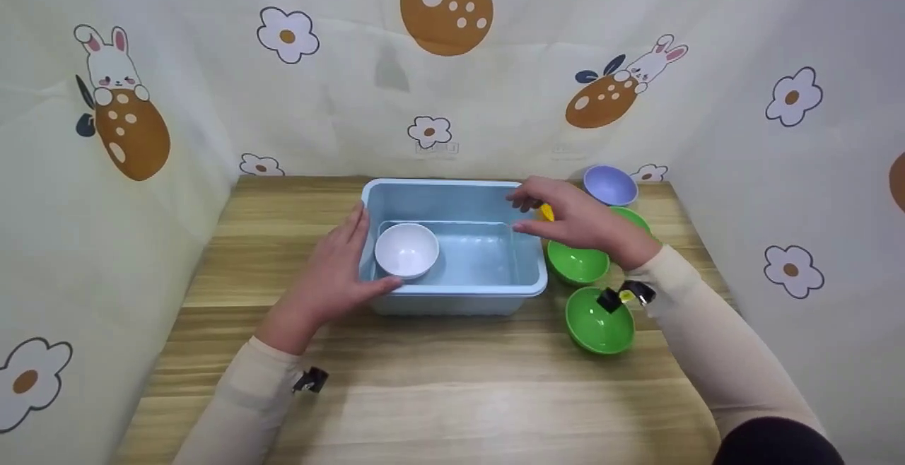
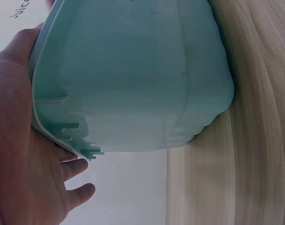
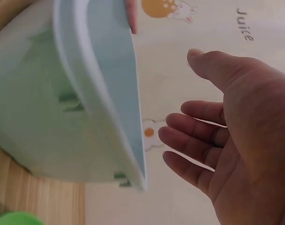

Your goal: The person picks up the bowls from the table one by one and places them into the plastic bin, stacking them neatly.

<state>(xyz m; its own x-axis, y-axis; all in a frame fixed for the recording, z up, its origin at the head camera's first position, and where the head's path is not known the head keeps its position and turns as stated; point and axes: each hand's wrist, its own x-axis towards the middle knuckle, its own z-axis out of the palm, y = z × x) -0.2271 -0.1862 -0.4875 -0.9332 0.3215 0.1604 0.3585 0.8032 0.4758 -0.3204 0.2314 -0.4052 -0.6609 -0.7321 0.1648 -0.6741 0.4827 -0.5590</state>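
A light blue plastic basin [image 1: 452,290] stands on the table, with a white bowl [image 1: 407,249] inside at its left end. My left hand [image 1: 332,267] rests against the basin's front left corner, fingers straight along the left side and thumb over the front rim. In the left wrist view, that hand [image 2: 29,140] touches the rim, with two fingertips clear of the wall. Above the basin's right rim, my right hand [image 1: 573,216] hovers with thumb and fingers apart. The right wrist view shows this hand [image 3: 245,136] holding nothing, fingers slightly bent.
Right of the basin are a front green bowl [image 1: 599,331], a middle green bowl [image 1: 578,267] and another green bowl [image 1: 631,216] partly behind my right hand. A purple bowl [image 1: 610,184] sits at the back. Something yellow [image 1: 546,212] shows beside my right fingers. Printed cloth [image 1: 339,97] surrounds the table.
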